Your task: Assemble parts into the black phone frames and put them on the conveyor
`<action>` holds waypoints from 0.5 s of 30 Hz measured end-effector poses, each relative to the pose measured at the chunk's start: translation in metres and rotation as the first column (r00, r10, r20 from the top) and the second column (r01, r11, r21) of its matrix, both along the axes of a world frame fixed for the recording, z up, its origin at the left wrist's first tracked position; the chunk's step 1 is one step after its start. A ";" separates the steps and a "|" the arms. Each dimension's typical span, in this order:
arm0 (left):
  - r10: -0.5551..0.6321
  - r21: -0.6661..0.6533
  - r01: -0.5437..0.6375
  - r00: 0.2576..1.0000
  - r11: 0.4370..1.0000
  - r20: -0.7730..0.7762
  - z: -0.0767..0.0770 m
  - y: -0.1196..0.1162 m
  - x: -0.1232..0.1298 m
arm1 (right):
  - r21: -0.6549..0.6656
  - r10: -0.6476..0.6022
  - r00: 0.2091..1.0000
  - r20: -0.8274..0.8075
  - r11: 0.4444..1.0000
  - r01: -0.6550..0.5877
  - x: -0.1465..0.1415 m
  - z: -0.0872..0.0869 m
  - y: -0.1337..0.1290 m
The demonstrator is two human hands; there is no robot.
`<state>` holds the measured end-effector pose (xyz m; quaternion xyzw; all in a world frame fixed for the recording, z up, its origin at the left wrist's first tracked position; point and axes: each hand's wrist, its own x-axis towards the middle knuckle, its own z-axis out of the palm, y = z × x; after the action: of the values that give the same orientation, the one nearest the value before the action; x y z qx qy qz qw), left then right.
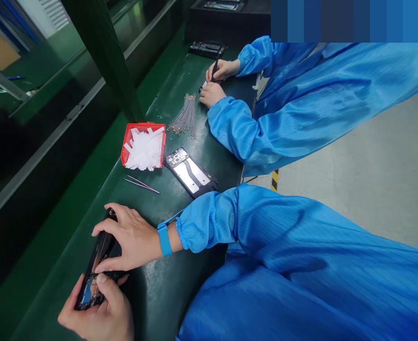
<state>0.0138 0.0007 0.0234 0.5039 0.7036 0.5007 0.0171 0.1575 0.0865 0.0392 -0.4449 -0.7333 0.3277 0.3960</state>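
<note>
A black phone housing (104,241) with its inner parts exposed is held tilted at the lower left. My left hand (105,308) grips its lower end, the thumb on the inner parts near a blue patch. My right hand (130,237), with a blue strap (164,240) on its wrist, clasps the upper end, fingers on the far edge and thumb near the middle. Purple tweezers (142,184) lie on the green table (166,293) beyond my right hand. A red tray (124,156) of white strips stands past them, beside an opened phone (191,173).
A bundle of thin cables (185,116) lies beyond the opened phone. Further along, a co-worker's hands (216,87) hold a dark tool over a small part. A black device (207,49) lies behind them. A green post (105,57) rises at the table's far edge.
</note>
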 end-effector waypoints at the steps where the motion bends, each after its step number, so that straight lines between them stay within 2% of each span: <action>1: -0.006 -0.007 0.006 1.000 1.000 0.016 -0.001 0.000 -0.001 | 0.000 0.002 1.000 0.004 1.000 -0.002 0.000 0.000 0.000; 7: 0.009 -0.011 -0.009 0.999 1.000 -0.039 -0.007 -0.004 -0.004 | 0.037 0.014 1.000 0.023 0.999 -0.015 0.002 -0.004 -0.001; 12: 0.049 -0.015 -0.048 0.994 0.999 0.094 0.012 0.003 0.007 | 0.043 0.043 0.995 0.086 0.998 -0.047 0.000 -0.007 -0.003; 15: 0.047 -0.032 -0.042 0.982 0.999 0.182 0.022 0.011 0.004 | 0.046 0.031 0.994 0.108 0.998 -0.036 0.002 -0.008 0.001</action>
<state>0.0176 0.0119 0.0453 0.4397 0.7171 0.5352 0.0773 0.1594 0.0876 0.0309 -0.4399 -0.7686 0.2920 0.3611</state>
